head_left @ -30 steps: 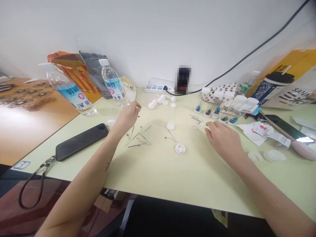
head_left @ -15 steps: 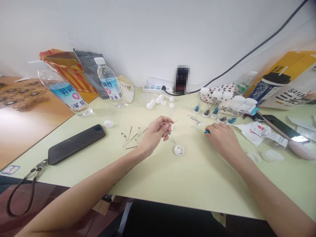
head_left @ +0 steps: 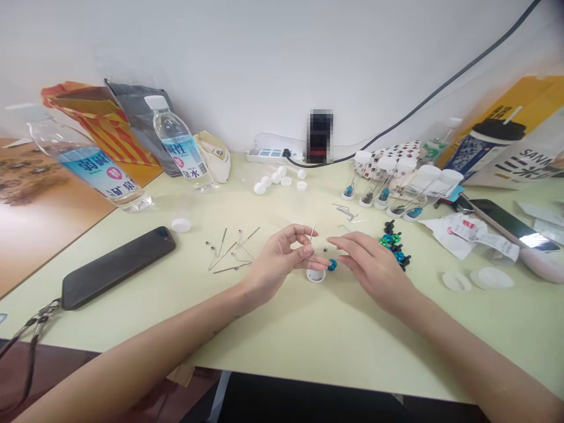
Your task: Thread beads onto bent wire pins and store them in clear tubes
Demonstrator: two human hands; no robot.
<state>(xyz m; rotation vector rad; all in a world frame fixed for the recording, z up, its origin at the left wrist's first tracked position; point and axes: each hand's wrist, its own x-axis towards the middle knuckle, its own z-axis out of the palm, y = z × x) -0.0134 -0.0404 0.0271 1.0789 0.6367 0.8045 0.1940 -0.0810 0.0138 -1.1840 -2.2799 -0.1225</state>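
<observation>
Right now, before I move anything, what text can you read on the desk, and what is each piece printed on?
"弱碱", "矿泉": blue label of the left water bottle
"碱性", "泉水": label of the upright water bottle
"SANM": paper bag
Printed slip: too small to read

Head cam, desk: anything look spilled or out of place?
Yes, the small green, blue and black beads lie loose in a rough heap on the desk, right of the right hand, with no container around them. One blue bead sits apart, beside the white cap.
</observation>
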